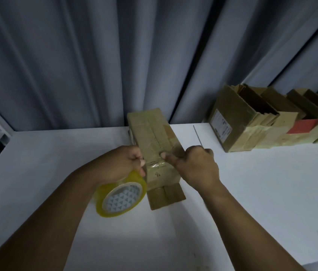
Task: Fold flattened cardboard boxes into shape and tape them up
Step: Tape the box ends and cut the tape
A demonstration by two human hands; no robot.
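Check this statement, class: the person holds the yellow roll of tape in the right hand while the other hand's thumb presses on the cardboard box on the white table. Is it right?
The hands are swapped. The head view shows the left hand gripping the roll of tape, while the right hand presses its thumb on the cardboard box on the white table.

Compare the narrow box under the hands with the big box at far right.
The narrow brown cardboard box has clear tape along its top; the big brown cardboard box stands open-topped. The narrow box is slimmer. The left hand, gripping a yellow tape roll, and the right hand touch the narrow box; no hand touches the big box. Both rest on the white table.
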